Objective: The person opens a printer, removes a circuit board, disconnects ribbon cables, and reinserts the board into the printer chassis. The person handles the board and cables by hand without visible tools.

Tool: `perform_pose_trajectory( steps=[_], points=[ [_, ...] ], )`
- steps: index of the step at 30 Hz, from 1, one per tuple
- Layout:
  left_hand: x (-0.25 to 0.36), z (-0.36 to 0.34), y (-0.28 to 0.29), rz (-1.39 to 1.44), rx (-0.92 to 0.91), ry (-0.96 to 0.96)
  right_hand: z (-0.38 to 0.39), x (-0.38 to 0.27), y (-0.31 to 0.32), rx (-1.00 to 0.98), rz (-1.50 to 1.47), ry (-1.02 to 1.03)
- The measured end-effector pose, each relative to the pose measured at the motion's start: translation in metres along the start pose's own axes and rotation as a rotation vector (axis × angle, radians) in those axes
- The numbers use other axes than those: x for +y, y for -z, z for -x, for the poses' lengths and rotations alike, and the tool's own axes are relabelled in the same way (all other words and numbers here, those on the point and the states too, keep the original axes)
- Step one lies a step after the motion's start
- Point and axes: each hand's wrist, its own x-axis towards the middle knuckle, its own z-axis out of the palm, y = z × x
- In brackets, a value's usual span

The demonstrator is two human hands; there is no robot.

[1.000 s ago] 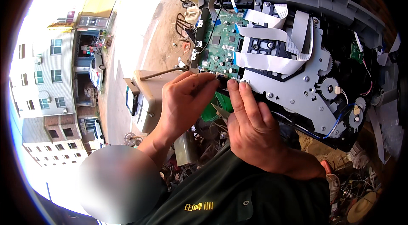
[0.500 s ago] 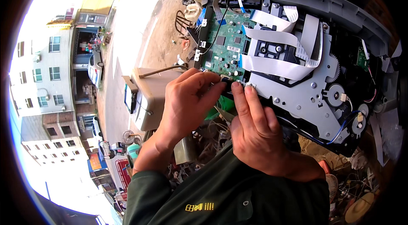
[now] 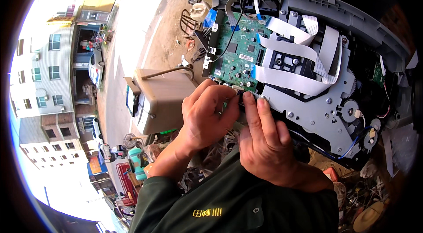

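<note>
An opened machine, likely a printer, shows a green circuit board [image 3: 232, 54] beside a grey metal plate [image 3: 304, 116]. White ribbon cables [image 3: 286, 77] with blue ends run from the board over the plate. At the board's near edge my left hand [image 3: 205, 116] is pinched closed; what its fingertips hold is hidden. My right hand [image 3: 269, 149] lies just right of it, index and middle fingers stretched out, their tips on the plate's near edge. Its other fingers are curled, and its thumb is out of sight. A small pale connector [image 3: 238, 88] shows by the left fingertips.
Left of the machine stands a beige box-shaped housing [image 3: 163, 96] with a pipe-like bar across it. White gears [image 3: 350, 112] and a blue wire [image 3: 351, 148] lie on the machine's right side. Scrap and cables [image 3: 363, 197] are heaped below. A street with parked cars [image 3: 95, 68] runs at left.
The machine appears shifted slightly right and down in the picture. Both hands keep their places at the board's near edge, the left a little lower in the view.
</note>
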Motion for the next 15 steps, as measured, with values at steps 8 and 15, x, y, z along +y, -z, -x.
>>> perform_pose_trajectory(
  steps=[8,15],
  points=[
    [-0.003,0.007,0.001,0.001,0.039,0.164,0.001,0.005,0.004,-0.028,0.022,0.044],
    [-0.006,0.014,-0.005,0.048,0.088,0.206,-0.001,0.002,0.005,-0.050,-0.028,-0.004]
  ],
)
